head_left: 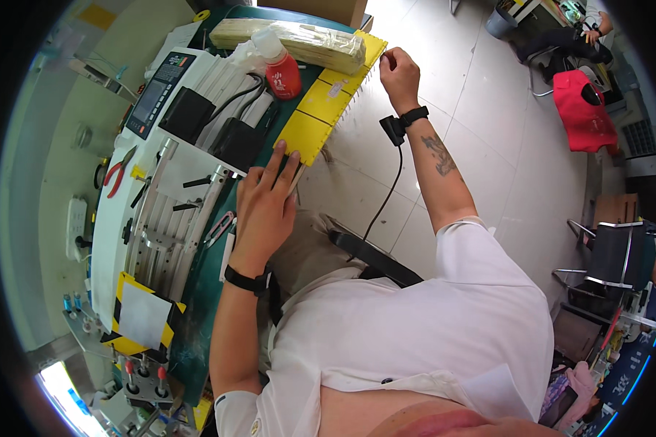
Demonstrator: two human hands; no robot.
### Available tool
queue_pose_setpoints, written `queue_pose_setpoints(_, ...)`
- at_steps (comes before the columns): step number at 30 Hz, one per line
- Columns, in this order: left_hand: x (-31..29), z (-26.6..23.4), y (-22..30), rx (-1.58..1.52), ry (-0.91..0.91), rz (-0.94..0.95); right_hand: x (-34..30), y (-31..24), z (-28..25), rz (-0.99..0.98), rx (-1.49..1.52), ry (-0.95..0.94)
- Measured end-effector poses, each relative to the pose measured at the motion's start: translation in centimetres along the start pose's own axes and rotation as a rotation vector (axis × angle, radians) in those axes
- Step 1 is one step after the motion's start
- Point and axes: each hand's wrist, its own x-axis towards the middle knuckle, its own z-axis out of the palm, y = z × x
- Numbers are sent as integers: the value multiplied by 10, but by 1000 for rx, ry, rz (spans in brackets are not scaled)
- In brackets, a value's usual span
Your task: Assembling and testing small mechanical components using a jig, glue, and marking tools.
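Observation:
Along the bench's right edge lies a long yellow strip (pixel 318 104) with dark cross lines. Many thin wire-like ends stick out from its right side. My left hand (pixel 264 207) rests at the strip's near end, fingers stretched out and fingertips on the yellow surface. Beyond the far end of the strip, my right hand (pixel 401 73) is raised with its fingers closed in a pinch; whatever they hold is too small to make out. A long pale bundle in clear plastic (pixel 299 40) lies at the strip's far part. A red bottle with a white cap (pixel 283 76) stands beside it.
A white machine with a control panel (pixel 160 95) and metal rails fills the left of the green bench (pixel 197 313). Red-handled pliers (pixel 116 175) lie on it, and a pink cutter (pixel 219 229) lies nearby. A cable (pixel 386 211) hangs from my right wrist. Another person (pixel 572 44) sits at far right.

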Motion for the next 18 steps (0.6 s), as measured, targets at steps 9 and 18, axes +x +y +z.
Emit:
queue_pose_setpoints(9, -4, -2, 0, -27, -4, -9, 9, -7, -3, -33, 89, 188)
queue_pose_setpoints(18, -74, -45, 18, -488, 143, -71, -117, 235, -206, 1001, 675, 442)
